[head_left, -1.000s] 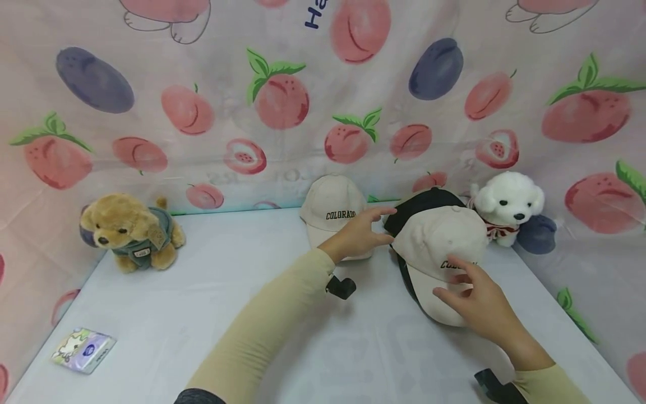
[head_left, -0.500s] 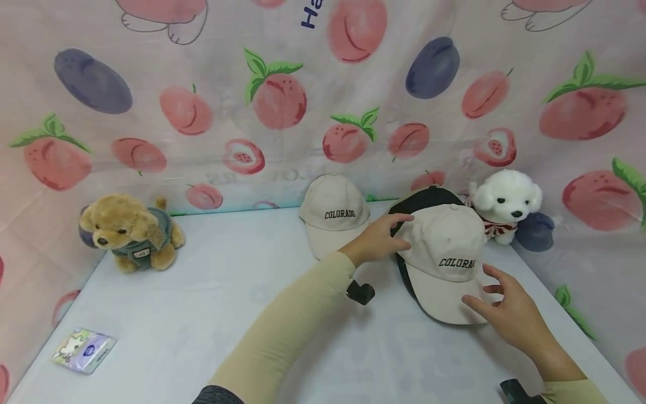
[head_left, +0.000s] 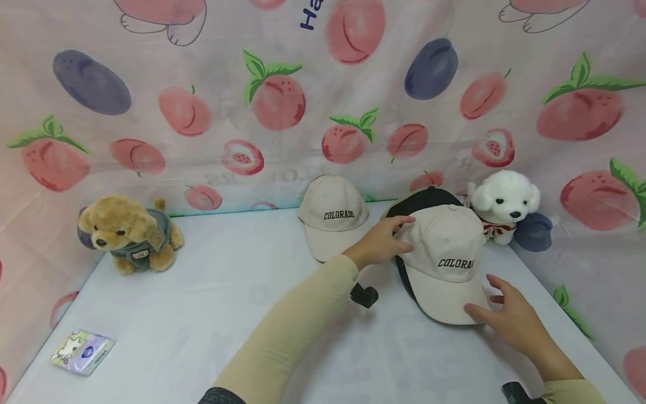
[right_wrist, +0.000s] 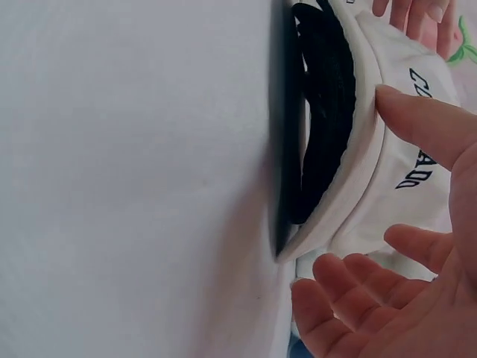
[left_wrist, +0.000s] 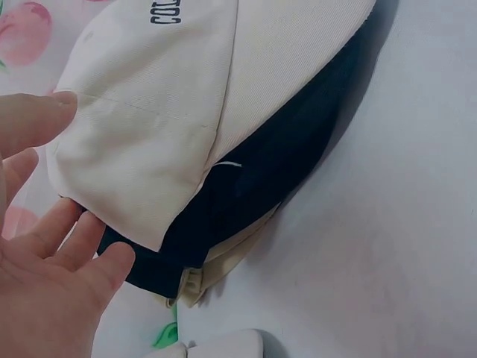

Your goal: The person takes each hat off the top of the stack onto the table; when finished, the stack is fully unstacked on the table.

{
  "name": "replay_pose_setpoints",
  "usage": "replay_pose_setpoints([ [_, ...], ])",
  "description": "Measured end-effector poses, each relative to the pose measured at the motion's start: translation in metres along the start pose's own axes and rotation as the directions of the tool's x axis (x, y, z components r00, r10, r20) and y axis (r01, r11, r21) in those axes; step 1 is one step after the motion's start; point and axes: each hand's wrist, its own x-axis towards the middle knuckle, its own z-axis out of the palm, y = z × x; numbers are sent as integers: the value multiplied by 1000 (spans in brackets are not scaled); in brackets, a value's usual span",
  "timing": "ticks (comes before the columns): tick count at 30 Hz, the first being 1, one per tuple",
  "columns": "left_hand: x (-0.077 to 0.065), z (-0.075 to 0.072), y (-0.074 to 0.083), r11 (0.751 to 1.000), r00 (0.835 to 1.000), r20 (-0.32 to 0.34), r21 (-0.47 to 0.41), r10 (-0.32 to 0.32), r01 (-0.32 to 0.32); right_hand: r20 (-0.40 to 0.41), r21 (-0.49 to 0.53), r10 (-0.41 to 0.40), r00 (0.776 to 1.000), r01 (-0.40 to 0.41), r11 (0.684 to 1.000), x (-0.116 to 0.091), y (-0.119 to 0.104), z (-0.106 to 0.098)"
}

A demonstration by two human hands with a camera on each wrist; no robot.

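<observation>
A cream baseball cap [head_left: 444, 238] lettered COLORADO sits on top of a black cap [head_left: 429, 199]; a tan strap [left_wrist: 223, 261] shows beneath them in the left wrist view. My left hand [head_left: 381, 241] is at the cream cap's left side, its thumb over the crown and its fingers along the lower edge. By the brim's right corner is my right hand [head_left: 515, 317], fingers spread and relaxed. In the right wrist view its thumb lies over the brim [right_wrist: 358, 149] while the other fingers stay apart below. Another cream COLORADO cap [head_left: 333, 205] stands to the left.
A white plush dog [head_left: 510, 199] sits right behind the stacked caps. At the far left is a brown plush dog [head_left: 133, 230] in a green vest. A small packet [head_left: 82, 352] lies near the white table's [head_left: 176, 314] left edge. Fruit-print cloth [head_left: 227, 95] hangs behind.
My left hand has moved right from the black cap's edge to the cream cap's side. My right hand has shifted right and down, from in front of the lettering to the brim's corner.
</observation>
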Motion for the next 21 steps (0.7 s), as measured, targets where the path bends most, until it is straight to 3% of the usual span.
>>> replay_pose_setpoints([
  [9,-2,2,1,999,1000,3,-37,4,-4,86,23,65,994,-67,997,1,3,0],
  [21,-4,2,7,998,999,11,-46,52,-51,99,-18,34,995,-32,999,5,8,3],
])
